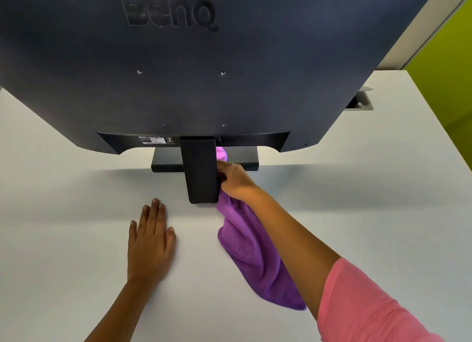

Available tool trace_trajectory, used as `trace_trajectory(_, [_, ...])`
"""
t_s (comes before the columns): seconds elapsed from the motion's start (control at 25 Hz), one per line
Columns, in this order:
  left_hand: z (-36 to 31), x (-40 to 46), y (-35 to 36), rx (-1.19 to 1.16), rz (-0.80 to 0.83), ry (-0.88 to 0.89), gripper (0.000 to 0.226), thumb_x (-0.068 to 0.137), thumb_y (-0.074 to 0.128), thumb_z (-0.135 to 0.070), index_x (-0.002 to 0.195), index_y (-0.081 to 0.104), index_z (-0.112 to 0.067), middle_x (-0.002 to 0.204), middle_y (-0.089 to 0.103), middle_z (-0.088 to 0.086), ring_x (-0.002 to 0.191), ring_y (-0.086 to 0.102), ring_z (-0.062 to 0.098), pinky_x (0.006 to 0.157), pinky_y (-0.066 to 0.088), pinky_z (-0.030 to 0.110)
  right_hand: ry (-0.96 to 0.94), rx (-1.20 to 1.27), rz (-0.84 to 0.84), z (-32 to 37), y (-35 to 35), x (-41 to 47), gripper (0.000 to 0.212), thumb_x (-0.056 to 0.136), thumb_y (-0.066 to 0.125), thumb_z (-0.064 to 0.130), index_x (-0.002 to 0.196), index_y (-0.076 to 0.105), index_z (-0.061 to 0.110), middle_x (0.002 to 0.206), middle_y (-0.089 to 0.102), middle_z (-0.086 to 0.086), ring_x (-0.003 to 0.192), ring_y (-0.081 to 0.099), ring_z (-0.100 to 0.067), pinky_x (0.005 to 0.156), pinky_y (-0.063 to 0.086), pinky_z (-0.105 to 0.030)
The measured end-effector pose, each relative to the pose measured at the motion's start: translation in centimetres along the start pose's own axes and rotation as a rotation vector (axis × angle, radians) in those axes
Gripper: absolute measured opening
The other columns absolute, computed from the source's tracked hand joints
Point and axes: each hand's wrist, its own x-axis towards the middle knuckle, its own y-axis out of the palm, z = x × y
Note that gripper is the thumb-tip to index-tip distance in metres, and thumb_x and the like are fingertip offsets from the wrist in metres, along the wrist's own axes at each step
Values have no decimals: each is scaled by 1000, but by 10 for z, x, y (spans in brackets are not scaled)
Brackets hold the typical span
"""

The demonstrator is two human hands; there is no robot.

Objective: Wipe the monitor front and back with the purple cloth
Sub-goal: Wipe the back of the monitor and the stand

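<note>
A pink sleeve [370,303] leads up the right arm to where the work is being done, at the back of a monitor [178,73] on a white table [357,188]. Nearest the camera, the loose tail of the purple cloth [251,249] trails from beneath the grip back along the forearm and lies on the tabletop. The right hand [236,182] is closed around the cloth's upper part, fingers curled tight and pressing it against the right edge of the stand [199,170]; a small tuft of purple shows just beyond the knuckles, under the monitor's lower rim. The bunched hold appears meant to put a thick pad of fabric between the fingers and the narrow upright. To the left of the grip and a little nearer, the left hand [150,244] lies flat and open on the table, holding nothing, probably bracing the person's lean. Beyond the grip the stand's base [250,160] sits on the table, and above it the monitor's dark rear panel fills the view, its back turned to the wearer, so the screen side cannot be seen.
</note>
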Motion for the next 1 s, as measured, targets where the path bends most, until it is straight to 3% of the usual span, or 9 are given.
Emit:
trace_trajectory(0.28, [0, -1, -1, -9, -3, -3, 67, 92, 7, -45, 150, 10, -13, 159, 8, 3, 147, 6, 21, 119, 9, 46, 70, 34, -44, -18, 5, -18, 44, 93, 43, -3, 129, 49, 20, 129, 52, -11, 112, 55, -27, 103, 44, -35])
trace_trajectory(0.48, [-1, -1, -1, -19, -5, -3, 67, 92, 9, -44, 150, 8, -12, 159, 8, 2, 147, 5, 20, 119, 7, 44, 40, 29, -108, -29, 7, -51, 37, 92, 45, 1, 121, 56, 22, 120, 51, -10, 94, 55, -13, 88, 39, -7])
trace_trajectory(0.56, [-2, -1, -2, -21, -9, -3, 67, 92, 9, -44, 150, 9, -12, 159, 8, 2, 147, 5, 20, 119, 7, 44, 17, -32, -135, -29, 10, -58, 37, 90, 47, 1, 117, 60, 22, 115, 53, -11, 97, 52, -17, 89, 42, -14])
trace_trajectory(0.68, [-1, -1, -1, -16, -8, 1, 67, 92, 9, -44, 151, 10, -12, 159, 8, 2, 147, 5, 20, 119, 7, 45, 129, 21, -347, -25, 5, -47, 36, 90, 49, 0, 119, 60, 18, 119, 56, -14, 106, 53, -26, 98, 46, -31])
trace_trajectory(0.76, [-1, -1, -1, -12, -6, 2, 67, 92, 10, -44, 151, 11, -12, 159, 7, 2, 147, 4, 20, 119, 7, 45, 215, 97, -414, -22, -1, -29, 35, 95, 48, 6, 128, 55, 15, 126, 56, -13, 111, 54, -27, 100, 43, -30])
trace_trajectory(0.88, [-2, -1, 0, 4, -5, -1, 67, 92, 9, -44, 151, 11, -12, 159, 7, 3, 146, 5, 20, 119, 7, 44, 112, 48, -302, -10, -1, -6, 33, 98, 47, 16, 129, 54, 9, 130, 56, -11, 116, 54, -27, 103, 37, -27])
trace_trajectory(1.0, [0, 0, 1, 17, -8, -4, 67, 92, 9, -44, 151, 12, -12, 159, 8, 3, 146, 6, 21, 118, 8, 44, -43, 78, -249, -5, -1, 6, 27, 97, 47, 10, 121, 57, 3, 119, 62, -16, 107, 60, -30, 99, 45, -33])
